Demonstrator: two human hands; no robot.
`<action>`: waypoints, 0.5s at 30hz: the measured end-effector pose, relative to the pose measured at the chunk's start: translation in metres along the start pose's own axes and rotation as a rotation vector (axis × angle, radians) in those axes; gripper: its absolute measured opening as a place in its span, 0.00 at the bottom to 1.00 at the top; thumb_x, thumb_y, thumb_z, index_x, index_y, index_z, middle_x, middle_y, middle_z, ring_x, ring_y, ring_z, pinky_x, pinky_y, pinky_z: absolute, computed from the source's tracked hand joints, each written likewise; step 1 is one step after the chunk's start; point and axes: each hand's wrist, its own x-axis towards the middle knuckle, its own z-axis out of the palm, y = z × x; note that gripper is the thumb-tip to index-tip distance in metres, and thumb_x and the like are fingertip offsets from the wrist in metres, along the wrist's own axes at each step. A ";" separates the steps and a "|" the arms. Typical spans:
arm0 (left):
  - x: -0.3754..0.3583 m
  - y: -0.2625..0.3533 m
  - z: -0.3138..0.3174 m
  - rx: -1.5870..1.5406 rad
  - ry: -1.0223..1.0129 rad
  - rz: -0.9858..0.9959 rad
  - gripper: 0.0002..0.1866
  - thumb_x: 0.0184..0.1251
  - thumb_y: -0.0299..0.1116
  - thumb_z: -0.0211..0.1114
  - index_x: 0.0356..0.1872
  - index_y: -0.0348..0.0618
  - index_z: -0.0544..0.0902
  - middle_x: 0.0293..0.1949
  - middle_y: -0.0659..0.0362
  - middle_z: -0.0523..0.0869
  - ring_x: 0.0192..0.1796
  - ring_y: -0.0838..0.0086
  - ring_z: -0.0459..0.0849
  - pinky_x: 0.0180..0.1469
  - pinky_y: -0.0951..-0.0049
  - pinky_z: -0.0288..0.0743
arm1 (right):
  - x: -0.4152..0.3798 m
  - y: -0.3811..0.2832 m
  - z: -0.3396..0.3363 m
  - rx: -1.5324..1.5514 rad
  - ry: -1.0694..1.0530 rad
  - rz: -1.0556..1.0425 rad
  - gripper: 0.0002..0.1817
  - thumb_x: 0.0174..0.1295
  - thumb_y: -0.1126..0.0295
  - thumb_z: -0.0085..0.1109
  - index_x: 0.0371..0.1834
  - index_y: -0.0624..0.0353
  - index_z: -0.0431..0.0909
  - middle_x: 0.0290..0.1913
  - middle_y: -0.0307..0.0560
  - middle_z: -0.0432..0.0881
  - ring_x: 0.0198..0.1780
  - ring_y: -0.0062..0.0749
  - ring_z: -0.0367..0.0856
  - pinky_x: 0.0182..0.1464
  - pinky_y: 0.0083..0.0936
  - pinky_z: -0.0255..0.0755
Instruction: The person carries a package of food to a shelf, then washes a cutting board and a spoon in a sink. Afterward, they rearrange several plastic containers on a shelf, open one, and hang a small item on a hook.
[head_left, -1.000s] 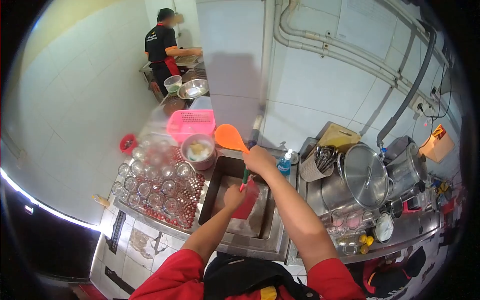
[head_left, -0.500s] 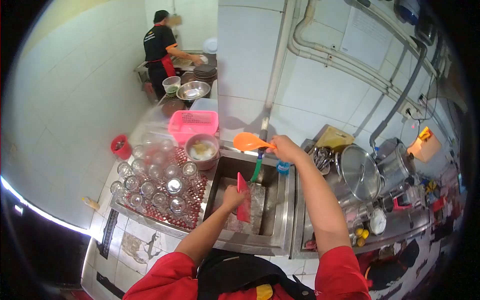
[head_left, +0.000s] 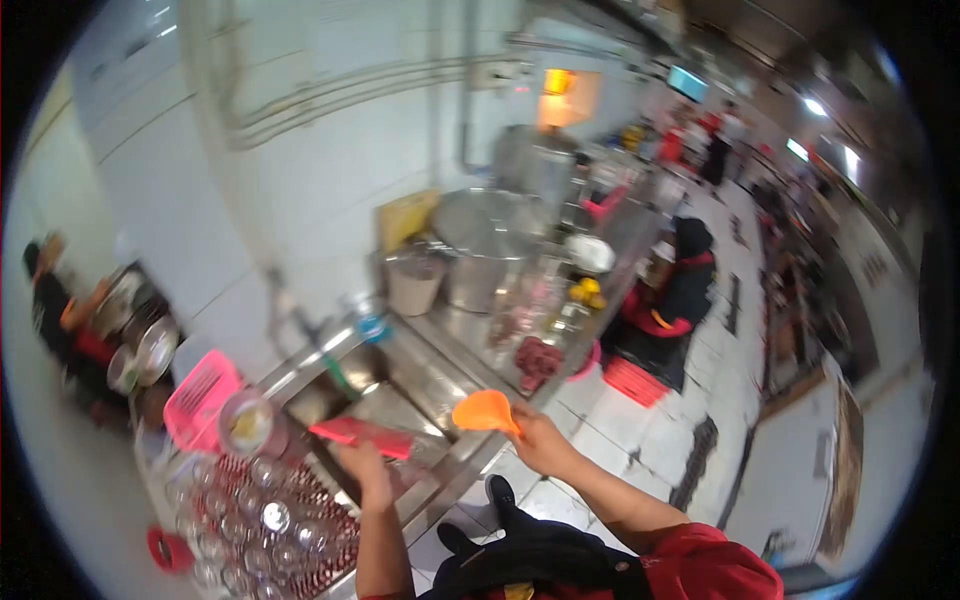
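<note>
Your right hand (head_left: 542,445) has its fingers pressed together around the handle end of the orange scoop (head_left: 482,410), whose bowl is in the air by the front right corner of the sink (head_left: 452,474). Your left hand (head_left: 366,468) grips the flat pink piece (head_left: 372,437) above the sink — the blur is too strong to tell how each finger sits. Left of the sink, upturned glasses (head_left: 275,517) crowd the worktop, a bucket (head_left: 248,424) stands near its back left corner, and a green hose (head_left: 338,376) hangs in from the back edge.
</note>
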 end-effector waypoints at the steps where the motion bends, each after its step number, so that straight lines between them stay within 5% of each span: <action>1: 0.007 -0.003 0.000 0.184 -0.042 0.051 0.13 0.60 0.17 0.56 0.46 0.33 0.78 0.37 0.55 0.83 0.38 0.68 0.82 0.44 0.66 0.78 | -0.022 0.007 -0.019 -0.022 0.048 0.050 0.14 0.69 0.64 0.54 0.38 0.67 0.77 0.36 0.60 0.74 0.41 0.56 0.76 0.44 0.44 0.70; 3: 0.031 -0.062 -0.027 0.377 0.065 -0.117 0.11 0.63 0.19 0.56 0.47 0.31 0.78 0.41 0.52 0.82 0.37 0.67 0.81 0.45 0.66 0.77 | -0.076 0.021 -0.041 -0.109 -0.204 0.350 0.18 0.72 0.59 0.51 0.39 0.67 0.76 0.35 0.60 0.74 0.40 0.56 0.76 0.43 0.43 0.70; 4: 0.020 -0.050 -0.015 -0.030 0.035 -0.078 0.13 0.65 0.18 0.54 0.50 0.32 0.76 0.42 0.52 0.82 0.38 0.67 0.80 0.45 0.65 0.77 | -0.090 0.021 -0.055 -0.118 -0.153 0.363 0.18 0.72 0.59 0.51 0.39 0.67 0.76 0.35 0.60 0.74 0.40 0.56 0.76 0.43 0.43 0.70; 8: -0.001 -0.041 -0.007 0.023 -0.020 -0.118 0.16 0.66 0.18 0.53 0.55 0.34 0.72 0.47 0.51 0.80 0.43 0.66 0.82 0.44 0.64 0.80 | -0.186 0.024 -0.082 -0.002 -0.022 0.423 0.21 0.74 0.56 0.48 0.39 0.65 0.78 0.30 0.59 0.74 0.34 0.58 0.75 0.42 0.42 0.71; 10: -0.018 -0.036 -0.008 0.109 -0.029 -0.098 0.17 0.68 0.18 0.53 0.57 0.32 0.70 0.48 0.51 0.79 0.46 0.65 0.82 0.45 0.64 0.81 | -0.243 0.051 -0.089 0.181 0.042 0.830 0.20 0.73 0.55 0.49 0.41 0.63 0.79 0.30 0.61 0.78 0.36 0.61 0.77 0.43 0.45 0.72; 12: -0.051 -0.017 0.018 0.007 0.050 -0.104 0.13 0.68 0.20 0.53 0.52 0.33 0.73 0.51 0.52 0.79 0.49 0.65 0.80 0.52 0.64 0.77 | -0.331 0.102 -0.089 -0.135 0.104 0.901 0.20 0.72 0.54 0.49 0.43 0.61 0.80 0.35 0.65 0.82 0.41 0.63 0.79 0.44 0.47 0.72; 15: -0.044 -0.055 -0.015 -0.067 -0.016 -0.150 0.13 0.68 0.24 0.56 0.52 0.33 0.72 0.50 0.52 0.79 0.48 0.65 0.80 0.50 0.63 0.78 | -0.532 0.169 -0.078 -0.203 0.142 1.149 0.25 0.73 0.49 0.42 0.43 0.61 0.81 0.40 0.67 0.82 0.45 0.64 0.80 0.47 0.50 0.72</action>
